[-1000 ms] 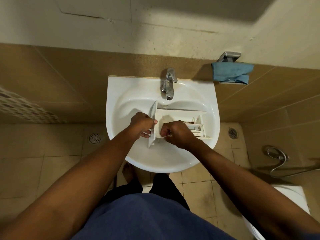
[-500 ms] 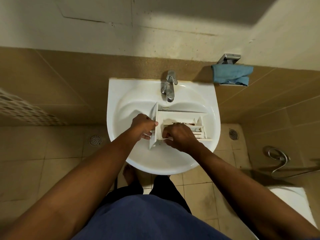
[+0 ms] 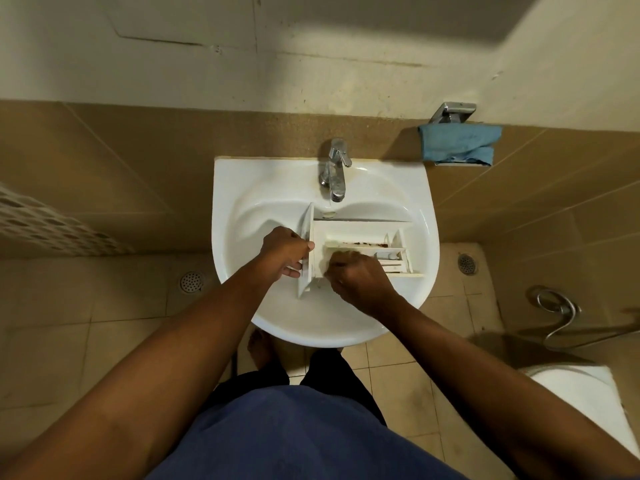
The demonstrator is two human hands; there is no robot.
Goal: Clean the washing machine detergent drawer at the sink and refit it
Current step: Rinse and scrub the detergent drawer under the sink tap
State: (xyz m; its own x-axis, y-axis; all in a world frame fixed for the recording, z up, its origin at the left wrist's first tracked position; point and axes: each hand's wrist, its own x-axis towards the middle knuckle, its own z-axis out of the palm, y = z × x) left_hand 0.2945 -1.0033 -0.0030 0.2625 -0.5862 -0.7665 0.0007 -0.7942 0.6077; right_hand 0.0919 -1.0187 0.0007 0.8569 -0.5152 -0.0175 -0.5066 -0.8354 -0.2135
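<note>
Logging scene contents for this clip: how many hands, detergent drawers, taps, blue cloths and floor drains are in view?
Hands: 2 (left hand, right hand)
Detergent drawer: 1
Tap: 1
Blue cloth: 1
Floor drains: 2
Total: 7

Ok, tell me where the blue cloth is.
In the head view, the blue cloth sits upper right on the wall, under a chrome fitting, right of the tap.

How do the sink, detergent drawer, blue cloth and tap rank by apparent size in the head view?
1. sink, by far the largest
2. detergent drawer, partly covered by the hands
3. blue cloth
4. tap, narrower than the cloth, though foreshortened from above
</note>
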